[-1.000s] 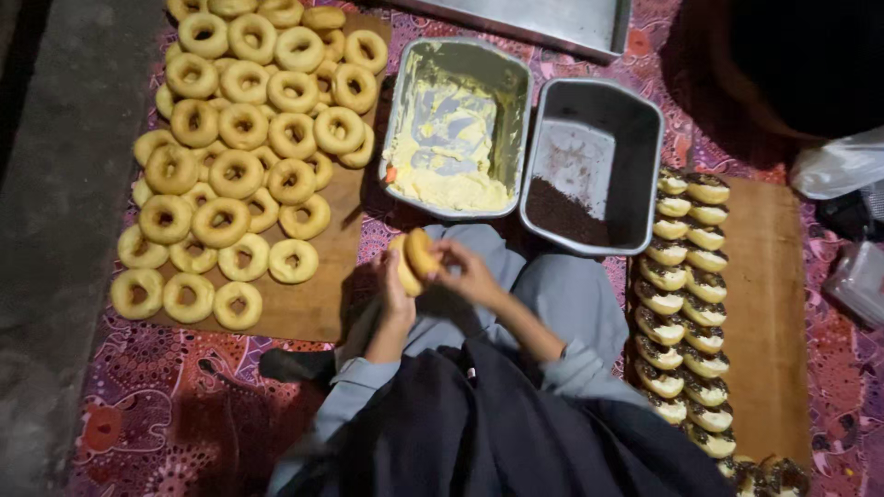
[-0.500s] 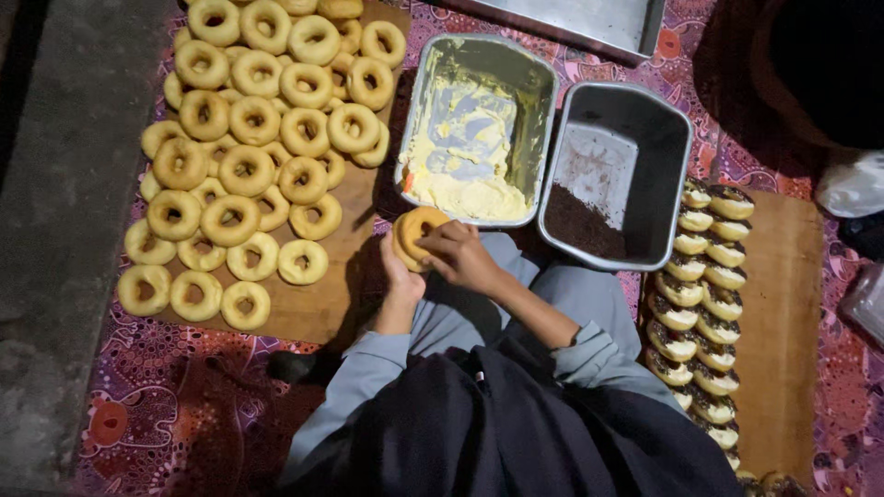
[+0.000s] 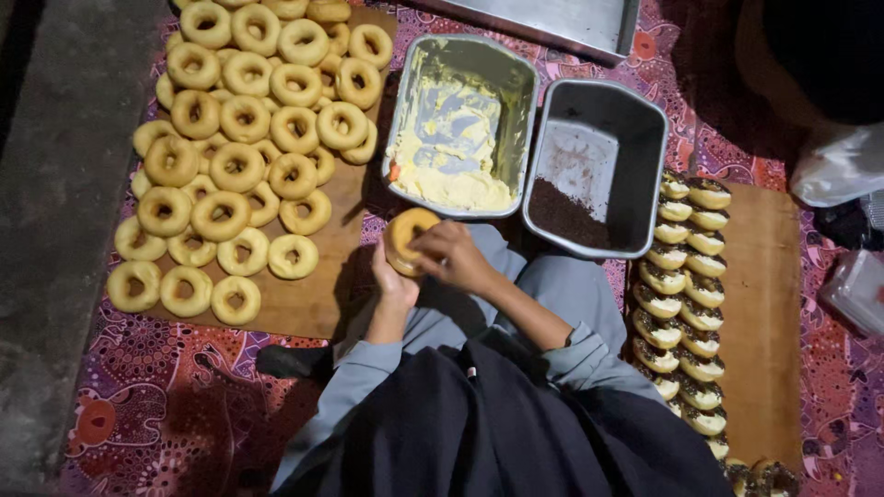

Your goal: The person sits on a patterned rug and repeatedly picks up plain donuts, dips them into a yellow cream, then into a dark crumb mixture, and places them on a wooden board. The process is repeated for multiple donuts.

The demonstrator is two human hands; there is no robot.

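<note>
You held the doughnut point(image 3: 405, 237) on edge in your left hand point(image 3: 391, 281), fingers gripping it, its flat face turned toward your right hand point(image 3: 453, 258), whose fingers pressed closed against it, just below the cream tray point(image 3: 520, 110).

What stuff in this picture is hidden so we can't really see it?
Head view only:
- Doughnut: its far face is covered by the right hand and left hand.
- Filled doughnut rows: the bottom edge cuts off their end.
- Steel tray: cut off by the top edge.
- White bag: contents hidden in shadow.
</note>
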